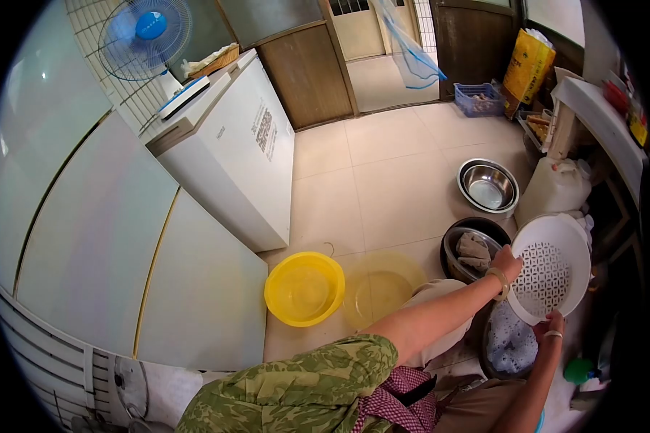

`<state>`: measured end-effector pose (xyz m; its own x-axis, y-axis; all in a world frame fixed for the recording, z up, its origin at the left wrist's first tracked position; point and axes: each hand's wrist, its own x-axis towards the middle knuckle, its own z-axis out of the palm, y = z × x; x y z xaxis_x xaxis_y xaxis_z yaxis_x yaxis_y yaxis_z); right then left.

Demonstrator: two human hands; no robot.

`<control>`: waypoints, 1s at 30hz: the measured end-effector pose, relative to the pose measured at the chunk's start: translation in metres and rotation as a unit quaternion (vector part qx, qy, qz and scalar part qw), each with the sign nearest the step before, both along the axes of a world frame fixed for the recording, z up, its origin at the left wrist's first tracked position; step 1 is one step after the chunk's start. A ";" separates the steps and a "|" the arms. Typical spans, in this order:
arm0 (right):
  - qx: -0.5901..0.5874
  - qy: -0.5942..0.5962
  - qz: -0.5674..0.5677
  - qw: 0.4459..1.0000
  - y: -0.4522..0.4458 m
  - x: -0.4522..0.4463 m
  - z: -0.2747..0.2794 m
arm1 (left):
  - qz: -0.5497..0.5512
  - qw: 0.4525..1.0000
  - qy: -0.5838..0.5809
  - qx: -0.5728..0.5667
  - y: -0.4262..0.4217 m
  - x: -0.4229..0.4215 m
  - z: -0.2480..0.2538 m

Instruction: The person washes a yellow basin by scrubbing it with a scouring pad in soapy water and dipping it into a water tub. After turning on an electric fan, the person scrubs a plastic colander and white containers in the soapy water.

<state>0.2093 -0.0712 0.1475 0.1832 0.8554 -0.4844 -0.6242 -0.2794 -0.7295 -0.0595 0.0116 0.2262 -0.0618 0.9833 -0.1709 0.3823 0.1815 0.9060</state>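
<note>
A round white plastic colander (545, 274) is tilted up on the right, its slotted base facing me. My left hand (510, 264), with a bangle at the wrist, grips its left rim. Lower down, my right hand (550, 326) is closed on the bottom rim, a pale band round that wrist. Below the colander sits a dark basin of foamy water (511, 345), partly covered by my arms. Beside my left hand, a metal bowl (455, 256) holds a folded grey-brown cloth (474, 249) and rests in a black basin (484, 225).
A yellow basin (305, 289) and a translucent yellowish basin (383, 281) stand on the tiled floor. Nested steel bowls (488, 185) lie farther off, near a white jug (556, 186). A white chest freezer (245, 144) stands left; a blue crate (478, 99) is at the back.
</note>
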 end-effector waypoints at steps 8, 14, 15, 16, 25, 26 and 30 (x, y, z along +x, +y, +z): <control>0.038 -0.271 0.121 0.954 -0.001 0.030 -0.030 | -0.011 1.000 -0.016 -0.005 0.006 0.001 -0.009; -0.083 -0.030 -0.037 0.995 -0.007 -0.010 0.020 | -0.013 1.000 -0.019 0.011 0.008 0.002 -0.014; -0.083 -0.031 -0.037 0.995 -0.007 -0.013 0.024 | -0.013 1.000 -0.017 0.009 0.008 0.002 -0.014; -0.065 -0.046 -0.017 0.997 -0.008 -0.014 0.025 | -0.013 1.000 -0.013 0.007 0.008 0.002 -0.014; 0.017 0.082 -0.022 0.996 -0.009 -0.019 0.025 | -0.017 1.000 -0.012 0.014 0.001 -0.002 0.000; 0.012 0.080 -0.023 0.996 -0.008 -0.017 0.023 | -0.017 1.000 -0.018 0.017 0.001 -0.002 -0.001; -0.002 0.063 -0.035 0.997 -0.013 -0.022 0.031 | -0.023 0.999 -0.021 0.026 -0.002 -0.002 0.001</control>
